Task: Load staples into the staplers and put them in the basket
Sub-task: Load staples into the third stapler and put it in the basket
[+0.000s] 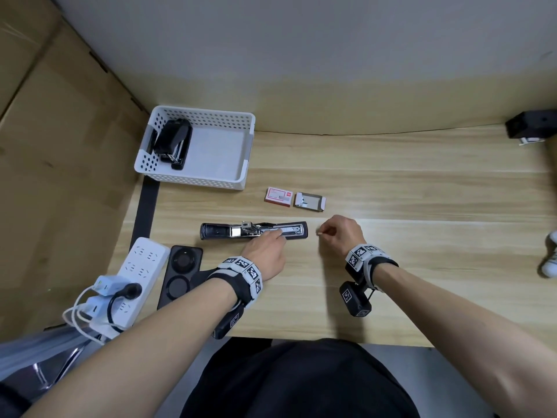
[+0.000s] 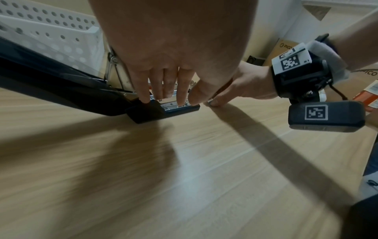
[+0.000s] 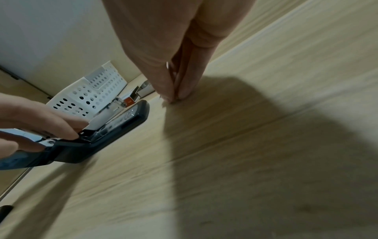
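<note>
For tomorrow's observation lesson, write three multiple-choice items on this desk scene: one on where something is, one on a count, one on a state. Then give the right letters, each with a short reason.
1. Where is the closed stapler?
A. in the white basket
B. on the power strip
C. in a hand

2. How many small staple boxes lie on the table?
A. one
B. two
C. four

3. The stapler on the table is:
A. shut
B. opened out flat
C. upside down in the basket

Answers: 1 A, it lies against the basket's left wall. 2 B, a red box beside an open box. 3 B, its metal channel is exposed under the left hand.
</note>
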`<state>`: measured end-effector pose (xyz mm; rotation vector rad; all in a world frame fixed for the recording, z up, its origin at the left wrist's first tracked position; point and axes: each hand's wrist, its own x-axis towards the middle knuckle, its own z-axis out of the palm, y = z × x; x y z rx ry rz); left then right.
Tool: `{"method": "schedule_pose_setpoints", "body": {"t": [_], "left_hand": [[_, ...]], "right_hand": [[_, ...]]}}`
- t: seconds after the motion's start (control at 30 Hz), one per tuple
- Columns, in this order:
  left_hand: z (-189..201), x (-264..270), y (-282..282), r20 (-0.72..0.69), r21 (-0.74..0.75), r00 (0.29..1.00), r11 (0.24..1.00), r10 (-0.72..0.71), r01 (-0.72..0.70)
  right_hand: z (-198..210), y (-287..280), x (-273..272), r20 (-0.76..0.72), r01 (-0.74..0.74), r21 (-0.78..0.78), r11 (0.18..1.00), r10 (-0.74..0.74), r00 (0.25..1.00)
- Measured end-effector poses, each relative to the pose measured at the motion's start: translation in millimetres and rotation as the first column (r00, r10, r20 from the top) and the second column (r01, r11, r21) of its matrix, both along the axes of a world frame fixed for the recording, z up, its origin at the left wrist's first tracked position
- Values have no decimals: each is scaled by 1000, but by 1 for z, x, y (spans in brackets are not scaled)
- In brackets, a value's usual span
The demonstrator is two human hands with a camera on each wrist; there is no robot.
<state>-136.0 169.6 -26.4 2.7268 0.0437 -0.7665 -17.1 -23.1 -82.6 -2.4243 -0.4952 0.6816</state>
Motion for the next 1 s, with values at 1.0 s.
{"method": "schedule_pose_setpoints", "body": {"t": [1.0], "left_hand": [[-5, 1, 1, -31, -9, 998, 999, 45, -46]], "right_hand": [[-18, 2, -2, -86, 189, 169, 967, -177, 981]]}}
